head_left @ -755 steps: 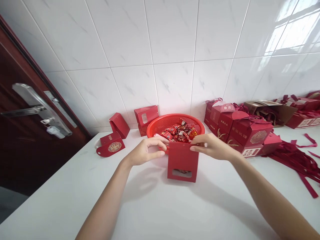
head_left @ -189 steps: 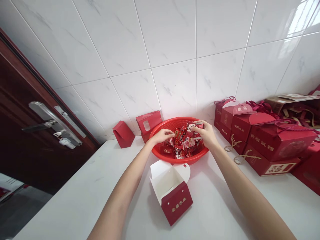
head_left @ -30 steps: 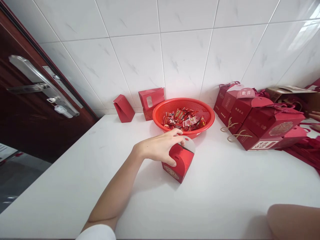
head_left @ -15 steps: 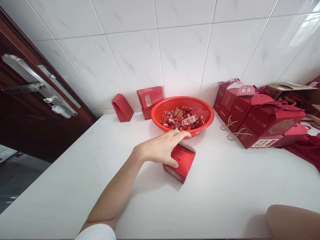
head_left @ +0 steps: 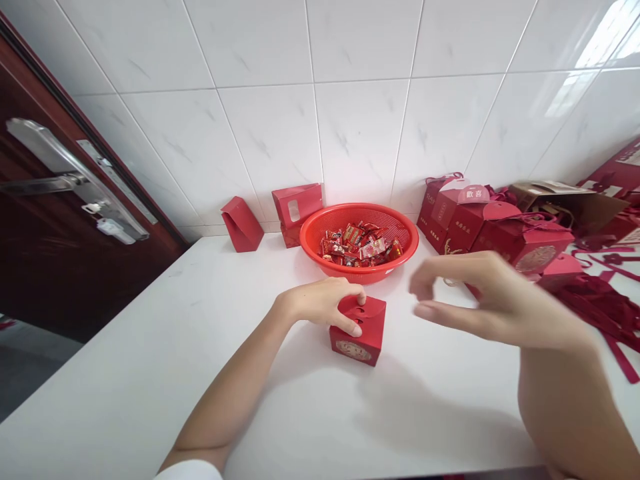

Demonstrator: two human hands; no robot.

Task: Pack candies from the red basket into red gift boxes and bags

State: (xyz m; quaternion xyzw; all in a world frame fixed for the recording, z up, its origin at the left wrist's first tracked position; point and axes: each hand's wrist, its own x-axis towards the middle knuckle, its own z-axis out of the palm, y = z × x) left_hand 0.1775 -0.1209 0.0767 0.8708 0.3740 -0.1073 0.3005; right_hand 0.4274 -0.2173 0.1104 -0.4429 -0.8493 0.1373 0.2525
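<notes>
My left hand grips a small red gift box from its left side, the thumb and fingers pressed on the top flaps. The box stands upright on the white table, with a pale gold round emblem on its front and small slots in the top. To the right of it my right hand is in the air, empty, thumb and curled fingers apart, slightly blurred. Just behind the box sits a red plastic basket holding many wrapped sweets.
Two red paper boxes, one slanted and one windowed, stand by the tiled wall. At right are stacked red gift boxes, an open carton and dark red ribbons. A brown door is at left.
My right hand has risen into view on the right. The box's raised back flap is now folded down under my left fingers, and the box has turned slightly.
</notes>
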